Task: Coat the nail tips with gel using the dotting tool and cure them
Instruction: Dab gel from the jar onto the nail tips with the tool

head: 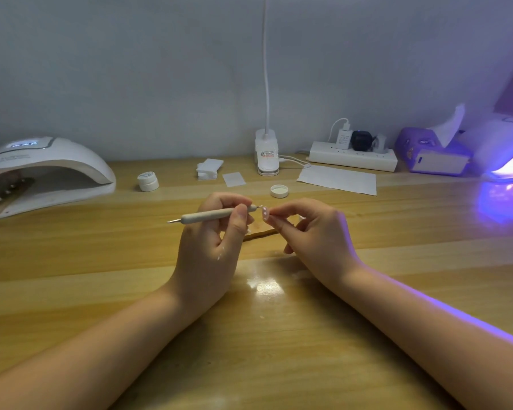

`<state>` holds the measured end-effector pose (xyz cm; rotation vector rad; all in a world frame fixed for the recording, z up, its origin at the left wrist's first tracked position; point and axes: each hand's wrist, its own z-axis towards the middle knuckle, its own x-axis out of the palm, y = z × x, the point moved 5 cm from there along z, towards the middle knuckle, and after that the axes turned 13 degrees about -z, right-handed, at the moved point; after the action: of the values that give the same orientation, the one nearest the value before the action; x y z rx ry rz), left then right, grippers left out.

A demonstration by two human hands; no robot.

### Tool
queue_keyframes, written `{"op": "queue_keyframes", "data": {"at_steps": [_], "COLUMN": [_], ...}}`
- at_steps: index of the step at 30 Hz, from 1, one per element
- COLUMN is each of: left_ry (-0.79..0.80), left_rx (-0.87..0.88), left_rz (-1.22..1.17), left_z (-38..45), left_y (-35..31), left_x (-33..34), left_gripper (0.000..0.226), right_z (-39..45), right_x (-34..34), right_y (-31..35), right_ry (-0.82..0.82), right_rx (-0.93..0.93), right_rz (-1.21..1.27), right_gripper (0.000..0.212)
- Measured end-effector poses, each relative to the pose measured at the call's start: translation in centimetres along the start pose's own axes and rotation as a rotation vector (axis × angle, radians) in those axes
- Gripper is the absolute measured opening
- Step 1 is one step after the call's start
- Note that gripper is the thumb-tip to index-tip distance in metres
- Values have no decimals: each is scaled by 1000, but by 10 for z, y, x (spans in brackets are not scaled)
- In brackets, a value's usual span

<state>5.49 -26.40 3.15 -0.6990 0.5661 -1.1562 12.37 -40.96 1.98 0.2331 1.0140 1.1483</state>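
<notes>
Here, left hand [216, 232] grips dotting tool [216, 215] mid-shaft; right hand [311, 232] pinches nail tip [264, 213] above bench [101, 261], centre. Tip likely light, slippery, springy: hold by edges. Lamp [42, 173] at ten o'clock.

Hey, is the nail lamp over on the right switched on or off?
On. The nail lamp on the right glows bright violet from its opening and casts purple light onto the wooden table.
</notes>
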Motion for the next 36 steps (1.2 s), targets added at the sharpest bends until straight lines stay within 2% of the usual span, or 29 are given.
{"op": "queue_keyframes", "data": {"at_steps": [4, 16, 29, 33, 36], "left_ry": [-45, -28, -14, -10, -9], "left_rx": [47, 27, -14, -19, -22], "left_rz": [-18, 7, 8, 1, 1], "left_z": [1, -2, -2, -3, -4], "left_y": [-4, -1, 4, 3, 2], "left_x": [-2, 0, 1, 1, 1], "left_gripper": [12, 12, 13, 12, 11], "right_z": [0, 2, 16, 16, 16], "right_x": [0, 0, 5, 11, 11], "right_y": [0, -7, -29, -29, -25], "right_ry": [-8, -47, 62, 155, 161], "right_rx": [5, 13, 161, 144, 116], "right_rz": [-12, -89, -293, -439, -507], "right_gripper": [13, 16, 16, 20, 22]}}
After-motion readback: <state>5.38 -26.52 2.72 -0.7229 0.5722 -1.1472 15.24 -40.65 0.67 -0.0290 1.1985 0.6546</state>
